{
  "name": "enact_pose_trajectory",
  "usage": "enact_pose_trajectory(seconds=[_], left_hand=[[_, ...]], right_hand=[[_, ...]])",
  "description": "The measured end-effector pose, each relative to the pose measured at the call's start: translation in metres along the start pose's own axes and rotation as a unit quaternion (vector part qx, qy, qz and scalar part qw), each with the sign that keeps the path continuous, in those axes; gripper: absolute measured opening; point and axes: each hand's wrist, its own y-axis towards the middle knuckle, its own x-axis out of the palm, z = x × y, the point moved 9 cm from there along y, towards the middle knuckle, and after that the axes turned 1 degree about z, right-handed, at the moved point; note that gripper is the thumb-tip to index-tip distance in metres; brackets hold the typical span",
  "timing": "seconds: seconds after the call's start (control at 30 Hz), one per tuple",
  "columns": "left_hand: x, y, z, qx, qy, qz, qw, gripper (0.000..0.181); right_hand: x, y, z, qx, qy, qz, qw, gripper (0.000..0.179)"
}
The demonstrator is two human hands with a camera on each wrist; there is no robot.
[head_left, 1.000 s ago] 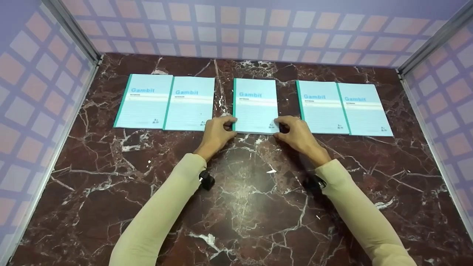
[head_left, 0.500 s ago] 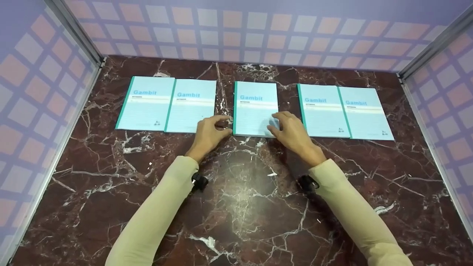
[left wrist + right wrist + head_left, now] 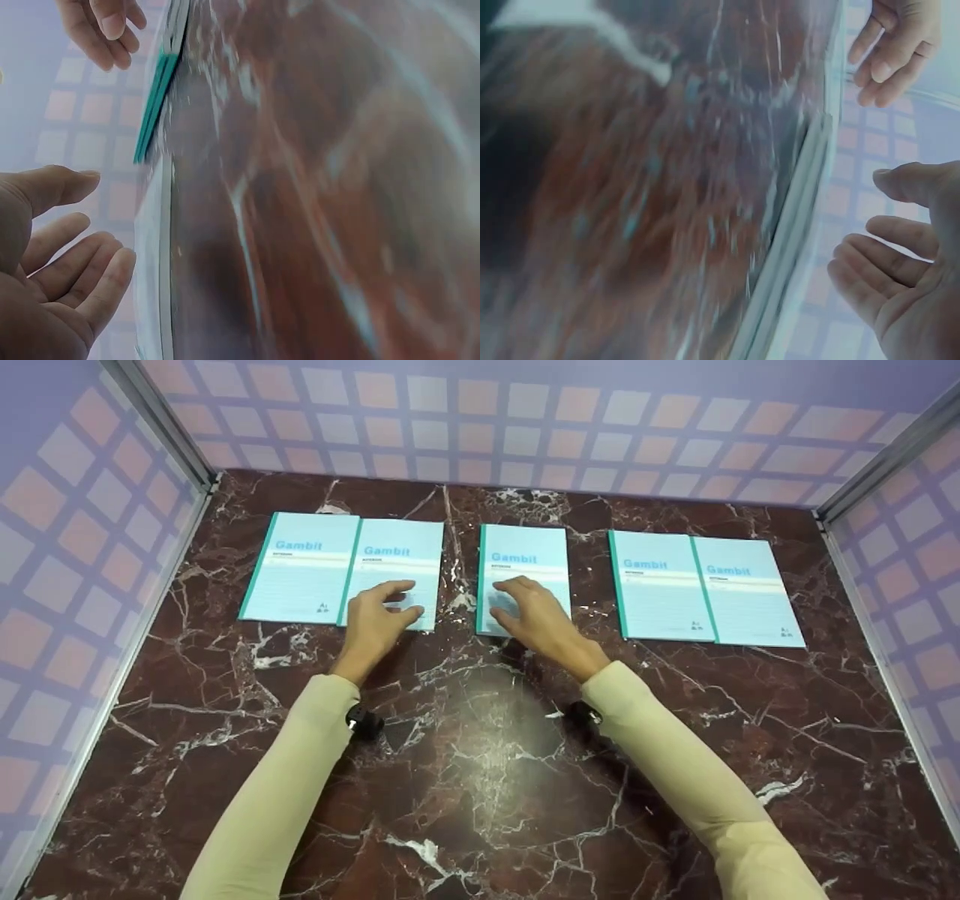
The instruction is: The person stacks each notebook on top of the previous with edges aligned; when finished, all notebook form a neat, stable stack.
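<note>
The middle notebook point(image 3: 529, 551) lies flat on the table, with space on both sides of it. Its cover is pale blue, with a cream stripe across it and a green strip down its left edge. From the left wrist, two green edges show there, one on top of the other (so it looks like a small pile).

The right hand point(image 3: 540, 615) is over the lower part of this notebook. Its fingers are softly bent and it holds nothing. The left hand point(image 3: 379, 619) is over the second notebook point(image 3: 401, 540) from the left, with thumb and fingers apart, and it holds nothing too.

That notebook lies side by side with the far left notebook point(image 3: 304, 577). On the right side, the fourth notebook point(image 3: 660, 592) and the far right notebook point(image 3: 746, 600) lie side by side as well. All the covers look the same.

Each cover says "Gambit" in big blue letters, with "NOTEBOOK" in tiny dark print under it. Some bottom corners have little dark marks (too small for me to read well).

The table point(image 3: 480, 802) is dark reddish brown and shiny, with white squiggly lines like stone. Around it are purple walls point(image 3: 525, 465) with pink and whitish squares, and grey metal strips point(image 3: 169, 431) run up the corners. The person wears pale yellow-green sleeves point(image 3: 262, 787), with a small black gadget point(image 3: 365, 722) at each wrist.
</note>
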Motion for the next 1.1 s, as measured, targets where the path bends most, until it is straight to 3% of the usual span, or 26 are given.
enact_pose_trajectory(seconds=[0.2, 0.4, 0.67, 0.93, 1.1], left_hand=[[-0.022, -0.002, -0.017, -0.013, 0.009, 0.019, 0.9997, 0.042], [-0.043, -0.004, -0.029, -0.015, 0.02, 0.036, 0.999, 0.042], [-0.064, -0.003, -0.041, -0.011, 0.05, 0.069, 0.9963, 0.04], [-0.068, 0.0, -0.045, -0.051, 0.105, 0.051, 0.9919, 0.037], [-0.063, 0.001, -0.042, -0.039, 0.13, 0.037, 0.99, 0.03]], right_hand=[[0.021, 0.015, -0.013, -0.012, 0.023, -0.011, 0.9996, 0.048], [0.036, 0.024, -0.016, 0.017, 0.068, -0.019, 0.9974, 0.05], [0.052, 0.034, -0.03, 0.022, 0.067, -0.032, 0.997, 0.05], [0.067, 0.037, -0.036, 0.04, 0.079, -0.053, 0.9946, 0.05], [0.069, 0.035, -0.035, 0.051, 0.083, -0.053, 0.9939, 0.049]])
